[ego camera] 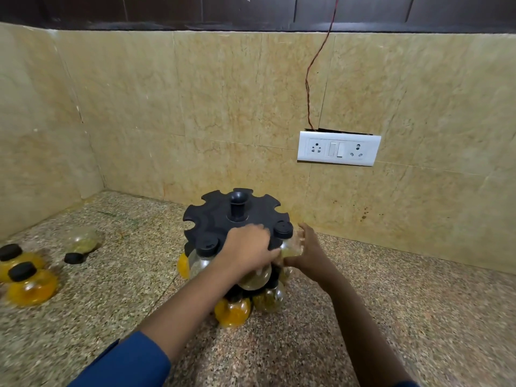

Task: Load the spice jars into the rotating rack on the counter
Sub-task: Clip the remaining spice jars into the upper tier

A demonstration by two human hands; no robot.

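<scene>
Left grip [247, 247] clasps the olive jar [255, 277] at 6 o'clock of the rack [217, 216]; right grip [308, 252] clasps the capped jar [283, 229] at 4 o'clock.

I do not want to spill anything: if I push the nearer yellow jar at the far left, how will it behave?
The yellow jar looks wide and low under its small black cap, so it probably slides rather than tips. Its clear wall seems glossy, perhaps slippery. On its side, the round body would likely roll.
</scene>
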